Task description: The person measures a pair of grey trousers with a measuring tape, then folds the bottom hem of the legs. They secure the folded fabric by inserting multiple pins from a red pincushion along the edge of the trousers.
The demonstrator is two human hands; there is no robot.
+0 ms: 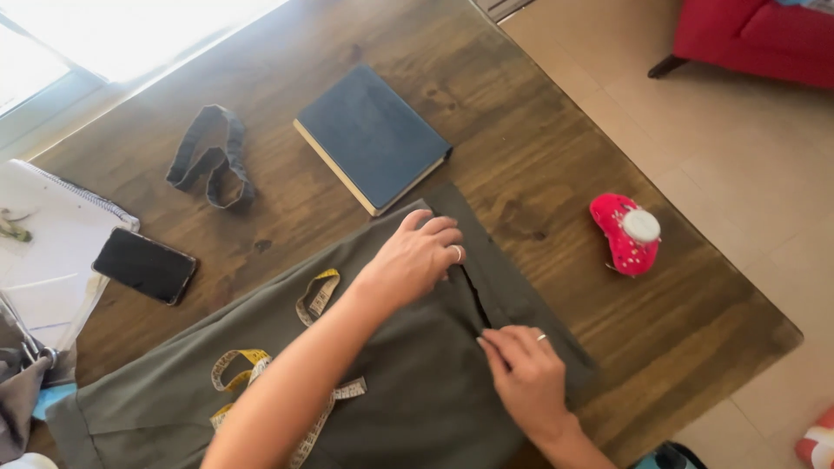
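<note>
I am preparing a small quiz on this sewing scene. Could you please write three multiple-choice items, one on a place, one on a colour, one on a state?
1. Where does the dark phone lie?
A. left of the olive fabric
B. on the book
C. on the floor

2. What colour is the pincushion?
A. blue
B. pink-red
C. green

3. How do the left hand and right hand rest?
A. lifted
B. holding scissors
C. pressing on the fabric

Answers: A, it lies on the table at left; B, bright pink-red with a white top; C, both lie on the cloth by a slit.

On the table, the book lies behind the garment, phone left, pincushion right.
</note>
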